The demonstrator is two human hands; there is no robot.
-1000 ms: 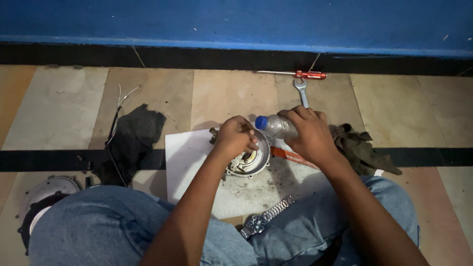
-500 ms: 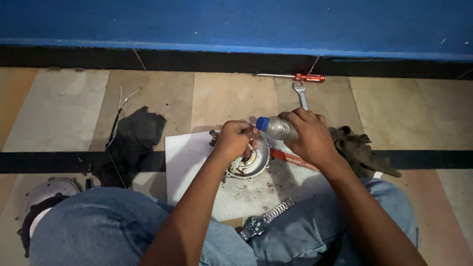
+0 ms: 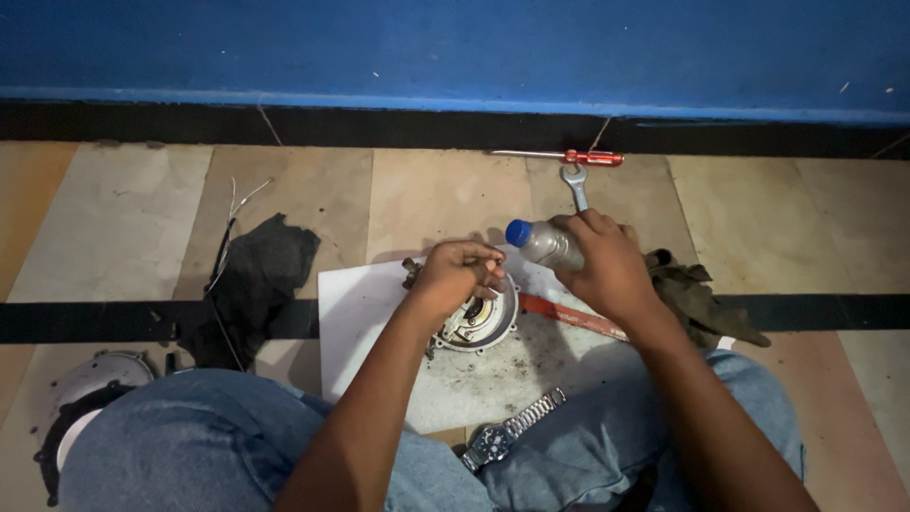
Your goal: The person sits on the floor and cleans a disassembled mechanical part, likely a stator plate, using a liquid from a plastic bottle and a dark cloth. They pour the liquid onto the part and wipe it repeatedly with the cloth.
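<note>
Tiled floor (image 3: pixel 123 228) in beige and pale squares runs up to a blue wall (image 3: pixel 455 47) with a black skirting, and a dark stripe crosses the floor under the person's knees. From the head view, a white sheet (image 3: pixel 365 322) lies on the tiles between the jeans-clad legs, speckled with grime, and a round metal part (image 3: pixel 479 322) sits on it. The left hand (image 3: pixel 455 275) rests curled over the near edge of that part, fingers pinched together on something too small to make out. The right hand (image 3: pixel 611 265) is clamped around a small clear bottle (image 3: pixel 545 244) with a blue cap, tipped sideways so the cap points left, just above and beside the part. A red strip (image 3: pixel 564 316) lies on the sheet under the right wrist. Beyond the hands a spanner (image 3: pixel 574 185) and a red-handled screwdriver (image 3: pixel 569 156) lie near the skirting. A dark rag (image 3: pixel 261 275) with thin wires sits well to the left, a greenish rag (image 3: pixel 701 299) just right of the right hand. A metal watch (image 3: pixel 512 431) lies at the sheet's near edge, and a round cover (image 3: pixel 85 398) shows at lower left.
</note>
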